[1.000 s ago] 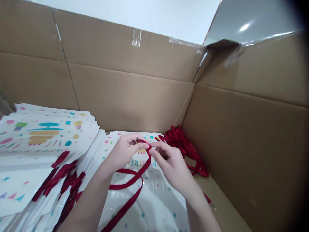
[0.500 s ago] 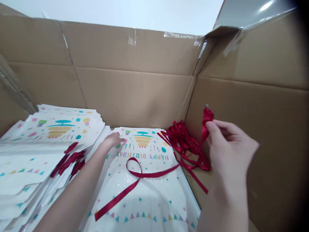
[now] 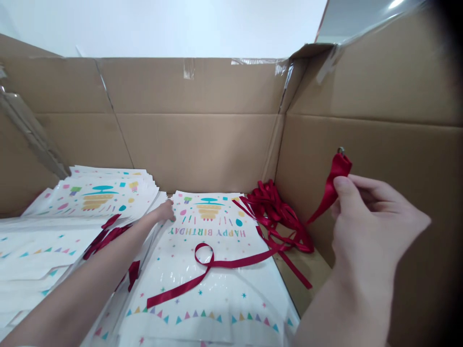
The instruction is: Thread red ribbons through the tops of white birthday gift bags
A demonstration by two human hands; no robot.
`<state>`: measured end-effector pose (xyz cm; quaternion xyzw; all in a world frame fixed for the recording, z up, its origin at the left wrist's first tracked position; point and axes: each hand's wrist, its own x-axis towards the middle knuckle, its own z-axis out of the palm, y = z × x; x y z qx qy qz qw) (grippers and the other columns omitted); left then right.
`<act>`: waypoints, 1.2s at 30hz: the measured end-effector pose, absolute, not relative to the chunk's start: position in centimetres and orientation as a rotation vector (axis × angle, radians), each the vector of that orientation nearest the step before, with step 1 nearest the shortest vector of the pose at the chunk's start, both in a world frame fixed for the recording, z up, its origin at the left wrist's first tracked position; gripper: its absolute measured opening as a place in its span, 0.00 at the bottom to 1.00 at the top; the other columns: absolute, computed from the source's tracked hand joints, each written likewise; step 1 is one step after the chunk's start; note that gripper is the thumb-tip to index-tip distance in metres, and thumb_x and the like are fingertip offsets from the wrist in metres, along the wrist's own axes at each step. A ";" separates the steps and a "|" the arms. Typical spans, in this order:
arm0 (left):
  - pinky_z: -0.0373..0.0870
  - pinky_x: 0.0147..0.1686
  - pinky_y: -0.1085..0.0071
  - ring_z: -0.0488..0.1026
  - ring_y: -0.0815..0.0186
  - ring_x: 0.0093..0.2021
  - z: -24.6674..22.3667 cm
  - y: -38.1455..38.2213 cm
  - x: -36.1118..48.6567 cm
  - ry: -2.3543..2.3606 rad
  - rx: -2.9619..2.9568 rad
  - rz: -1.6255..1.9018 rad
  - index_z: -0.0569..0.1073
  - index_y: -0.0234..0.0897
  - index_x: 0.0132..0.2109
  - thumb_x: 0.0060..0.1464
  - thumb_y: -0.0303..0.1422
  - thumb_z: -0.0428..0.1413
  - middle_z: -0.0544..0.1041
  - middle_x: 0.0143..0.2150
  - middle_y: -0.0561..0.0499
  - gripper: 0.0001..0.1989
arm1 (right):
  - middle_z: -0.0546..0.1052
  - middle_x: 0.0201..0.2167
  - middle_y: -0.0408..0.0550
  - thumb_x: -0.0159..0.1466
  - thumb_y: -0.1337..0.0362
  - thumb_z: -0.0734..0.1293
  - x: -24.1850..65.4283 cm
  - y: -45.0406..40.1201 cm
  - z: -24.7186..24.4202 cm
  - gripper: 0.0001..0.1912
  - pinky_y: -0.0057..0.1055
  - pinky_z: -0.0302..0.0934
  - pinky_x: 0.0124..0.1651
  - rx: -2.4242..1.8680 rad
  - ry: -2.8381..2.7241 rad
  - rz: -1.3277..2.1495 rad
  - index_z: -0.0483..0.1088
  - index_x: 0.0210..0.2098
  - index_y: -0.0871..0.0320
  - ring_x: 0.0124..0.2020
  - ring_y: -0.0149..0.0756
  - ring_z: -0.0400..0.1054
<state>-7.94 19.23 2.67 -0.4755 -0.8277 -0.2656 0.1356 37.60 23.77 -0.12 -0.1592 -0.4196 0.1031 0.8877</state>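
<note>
Red satin ribbon (image 3: 335,183) is pinched tight between thumb and fingers of the right hand (image 3: 372,231), a tiny metal tip (image 3: 340,151) poking out on top. Left hand (image 3: 165,211) just touches a glossy Happy Birthday bag (image 3: 217,299) with relaxed fingers. Looped ribbon (image 3: 202,254) lies across it, tangled ribbon pile (image 3: 280,217) beyond, corrugated cardboard box wall (image 3: 198,149) behind.
</note>
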 end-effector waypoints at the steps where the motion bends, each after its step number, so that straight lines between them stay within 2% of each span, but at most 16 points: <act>1: 0.70 0.34 0.69 0.78 0.51 0.43 3.1 19.0 -7.3 -2.374 -1.419 -0.757 0.66 0.30 0.58 0.38 0.29 0.62 0.79 0.40 0.43 0.35 | 0.78 0.32 0.52 0.62 0.48 0.72 37.5 23.4 0.1 0.17 0.40 0.68 0.31 -0.324 -0.850 0.233 0.79 0.41 0.54 0.31 0.44 0.74; 5: 0.65 0.31 0.72 0.77 0.55 0.39 5.7 17.7 -3.3 -2.264 -1.567 -0.640 0.62 0.32 0.63 0.39 0.27 0.61 0.78 0.42 0.44 0.41 | 0.78 0.29 0.50 0.61 0.50 0.73 37.1 23.2 0.5 0.16 0.36 0.67 0.29 -0.295 -0.865 0.317 0.80 0.39 0.55 0.28 0.40 0.72; 8: 0.61 0.29 0.72 0.73 0.61 0.29 8.3 15.6 -0.3 -2.047 -1.703 -0.539 0.63 0.42 0.64 0.44 0.28 0.60 0.76 0.33 0.53 0.37 | 0.77 0.28 0.48 0.60 0.51 0.73 37.0 23.4 0.6 0.16 0.33 0.66 0.27 -0.294 -0.880 0.356 0.80 0.39 0.57 0.26 0.37 0.71; 11: 0.57 0.30 0.74 0.67 0.67 0.25 12.0 13.0 0.6 -1.802 -1.660 -0.529 0.74 0.45 0.52 0.49 0.29 0.62 0.72 0.26 0.58 0.21 | 0.76 0.26 0.46 0.61 0.51 0.73 36.8 23.3 0.7 0.16 0.31 0.65 0.27 -0.283 -0.877 0.347 0.79 0.38 0.58 0.25 0.34 0.69; 14: 0.58 0.30 0.77 0.65 0.72 0.26 16.7 11.7 -1.2 -1.639 -1.477 -0.749 0.76 0.40 0.40 0.53 0.34 0.63 0.70 0.27 0.58 0.07 | 0.75 0.25 0.44 0.62 0.52 0.72 36.4 22.9 0.8 0.15 0.30 0.65 0.28 -0.283 -0.909 0.345 0.79 0.37 0.58 0.25 0.32 0.68; 18: 0.64 0.35 0.75 0.71 0.70 0.35 20.4 12.0 -3.4 -1.602 -1.263 -0.886 0.74 0.35 0.37 0.52 0.40 0.64 0.72 0.40 0.53 0.13 | 0.75 0.26 0.44 0.62 0.51 0.72 36.1 22.5 0.8 0.15 0.28 0.63 0.25 -0.311 -0.962 0.367 0.79 0.38 0.57 0.24 0.31 0.68; 20: 0.68 0.42 0.71 0.73 0.64 0.44 19.0 12.7 -3.1 -1.680 -1.327 -0.883 0.73 0.34 0.39 0.50 0.41 0.65 0.73 0.48 0.49 0.16 | 0.75 0.25 0.44 0.61 0.51 0.72 36.0 22.5 0.8 0.15 0.28 0.62 0.24 -0.319 -0.984 0.366 0.79 0.38 0.57 0.24 0.32 0.68; 22: 0.69 0.49 0.65 0.73 0.56 0.51 15.0 13.3 -1.8 -1.778 -1.527 -0.797 0.74 0.35 0.42 0.45 0.38 0.68 0.75 0.52 0.45 0.18 | 0.76 0.25 0.44 0.62 0.51 0.71 36.0 22.5 0.8 0.15 0.28 0.62 0.23 -0.320 -1.018 0.373 0.79 0.38 0.56 0.23 0.32 0.68; 25: 0.72 0.49 0.63 0.77 0.54 0.47 6.1 13.8 0.1 -1.943 -1.838 -0.550 0.78 0.39 0.47 0.38 0.37 0.71 0.80 0.48 0.46 0.26 | 0.77 0.25 0.46 0.62 0.52 0.71 35.8 22.3 0.9 0.14 0.27 0.62 0.22 -0.329 -1.132 0.399 0.80 0.37 0.56 0.23 0.33 0.69; 27: 0.69 0.57 0.57 0.72 0.48 0.59 0.6 13.8 0.5 -2.124 -2.168 0.036 0.73 0.44 0.60 0.44 0.45 0.67 0.75 0.61 0.43 0.35 | 0.79 0.27 0.47 0.62 0.54 0.71 35.4 21.9 1.0 0.13 0.27 0.63 0.22 -0.336 -1.247 0.422 0.80 0.37 0.56 0.24 0.34 0.71; 29: 0.62 0.65 0.53 0.58 0.44 0.71 -2.9 13.9 0.2 -2.126 -2.236 0.305 0.64 0.44 0.68 0.49 0.47 0.64 0.58 0.73 0.40 0.41 | 0.80 0.28 0.48 0.63 0.55 0.71 34.8 21.2 1.1 0.12 0.28 0.65 0.23 -0.329 -1.363 0.446 0.81 0.35 0.57 0.26 0.36 0.72; 31: 0.57 0.68 0.50 0.48 0.44 0.75 -4.3 14.3 -0.3 -2.114 -2.194 0.324 0.58 0.42 0.72 0.53 0.45 0.61 0.49 0.76 0.40 0.42 | 0.80 0.28 0.48 0.63 0.55 0.71 34.2 20.4 1.1 0.12 0.28 0.65 0.24 -0.312 -1.426 0.455 0.81 0.35 0.57 0.26 0.36 0.73; 32: 0.57 0.68 0.49 0.47 0.44 0.75 -4.4 14.6 -0.6 -2.125 -2.148 0.307 0.57 0.41 0.72 0.54 0.42 0.60 0.47 0.77 0.39 0.41 | 0.80 0.28 0.48 0.63 0.55 0.71 33.9 20.0 1.1 0.12 0.28 0.65 0.24 -0.303 -1.427 0.450 0.81 0.35 0.56 0.26 0.36 0.72; 36: 0.61 0.65 0.48 0.52 0.41 0.73 -3.6 15.9 0.2 -2.050 -2.022 0.218 0.60 0.35 0.70 0.51 0.30 0.60 0.51 0.75 0.35 0.39 | 0.79 0.26 0.46 0.61 0.54 0.73 33.3 18.7 0.6 0.12 0.27 0.64 0.23 -0.294 -1.307 0.398 0.81 0.37 0.55 0.24 0.34 0.71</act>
